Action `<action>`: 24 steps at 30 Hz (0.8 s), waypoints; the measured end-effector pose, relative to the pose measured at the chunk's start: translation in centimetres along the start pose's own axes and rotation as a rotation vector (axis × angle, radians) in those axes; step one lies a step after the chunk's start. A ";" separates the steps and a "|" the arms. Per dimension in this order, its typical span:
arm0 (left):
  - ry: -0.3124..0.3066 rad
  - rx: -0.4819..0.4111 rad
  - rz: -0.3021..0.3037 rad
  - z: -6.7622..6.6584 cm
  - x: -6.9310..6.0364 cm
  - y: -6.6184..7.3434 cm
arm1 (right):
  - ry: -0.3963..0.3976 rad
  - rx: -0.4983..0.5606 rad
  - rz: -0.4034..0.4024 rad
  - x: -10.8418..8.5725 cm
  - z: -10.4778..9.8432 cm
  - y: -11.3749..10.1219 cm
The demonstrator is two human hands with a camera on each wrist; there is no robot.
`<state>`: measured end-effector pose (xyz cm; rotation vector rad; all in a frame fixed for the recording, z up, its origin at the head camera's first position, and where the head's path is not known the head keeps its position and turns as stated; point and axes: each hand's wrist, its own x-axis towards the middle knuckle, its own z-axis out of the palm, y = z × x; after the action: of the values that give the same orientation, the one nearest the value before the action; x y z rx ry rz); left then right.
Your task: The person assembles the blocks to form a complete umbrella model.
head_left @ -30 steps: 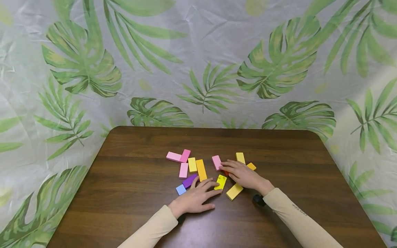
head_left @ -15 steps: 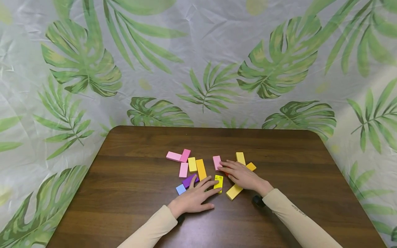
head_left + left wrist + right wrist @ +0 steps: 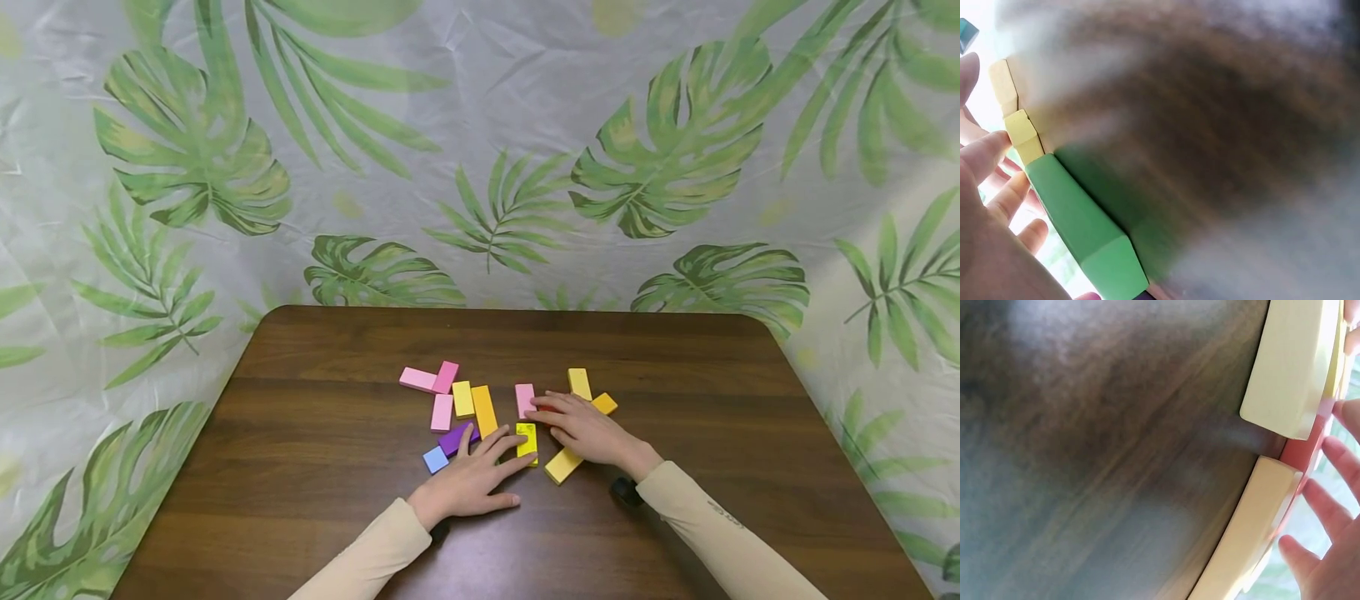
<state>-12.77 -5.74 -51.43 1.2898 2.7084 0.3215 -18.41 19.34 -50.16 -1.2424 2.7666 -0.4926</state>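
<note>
The bright yellow block (image 3: 529, 447), long axis twelve-to-six, lies two o'clock from the nearer left hand (image 3: 476, 480), fingers spread (right hand (image 3: 591, 427) likewise)

Location type: indoor tabletop station; home, office or lab cannot be determined. Indicators: a dark wood-grain table (image 3: 300, 517) with rounded far-left and far-right corners, and a creased, leaf-printed sheet (image 3: 525, 108) hanging beyond the far edge and continuing past the left and right edges.
</note>
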 end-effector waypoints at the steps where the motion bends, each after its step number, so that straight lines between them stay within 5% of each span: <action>1: -0.001 0.001 -0.004 0.0 0.0 0.0 | 0.001 0.000 -0.002 0.0 0.0 0.0; 18: -0.007 -0.020 -0.026 0.0 0.0 0.0 | 0.027 0.028 -0.030 -0.4 0.4 -0.1; 24: 0.023 0.002 -0.060 -0.3 0.6 -0.6 | 0.043 0.058 0.036 -0.7 0.0 0.3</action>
<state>-13.68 -5.64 -51.28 1.2093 2.7608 0.3293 -18.14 20.03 -50.28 -1.1818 2.7826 -0.5989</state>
